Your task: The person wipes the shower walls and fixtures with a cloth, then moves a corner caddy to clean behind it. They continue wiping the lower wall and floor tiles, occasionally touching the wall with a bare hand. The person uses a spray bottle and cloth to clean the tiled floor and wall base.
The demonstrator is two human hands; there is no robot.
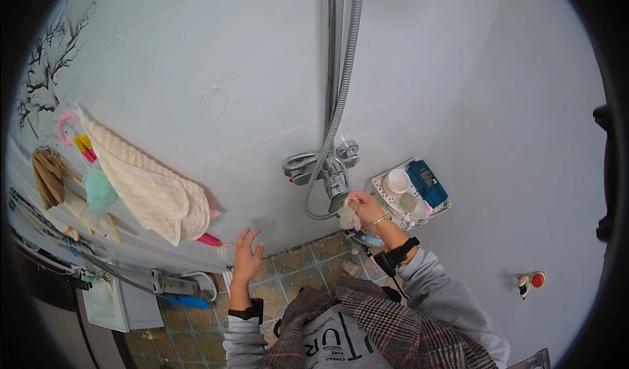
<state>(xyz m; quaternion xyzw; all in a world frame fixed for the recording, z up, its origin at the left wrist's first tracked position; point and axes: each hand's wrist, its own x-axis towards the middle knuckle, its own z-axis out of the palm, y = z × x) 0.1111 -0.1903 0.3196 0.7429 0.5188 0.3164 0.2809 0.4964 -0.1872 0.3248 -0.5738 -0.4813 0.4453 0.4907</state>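
Note:
My right hand (366,209) grips a small whitish cloth or scrubber (348,216) with pink edging, right beside the lower end of the chrome shower mixer (335,177). Whether the cloth touches the metal I cannot tell. Out to the left, my left hand (247,256) is raised with its fingers apart and nothing in it. A ribbed metal shower hose (348,64) curves down in front of the mixer and loops below it. Behind the hose runs a vertical chrome riser pipe (332,50).
A white corner shelf (377,185) holds a round tub (397,180) and a teal box (426,182). A cream towel (147,187) and a mint bath puff (100,189) hang at left. Below are a washbasin (104,302), a blue broom or dustpan edge (184,301) and patterned floor tiles (300,266).

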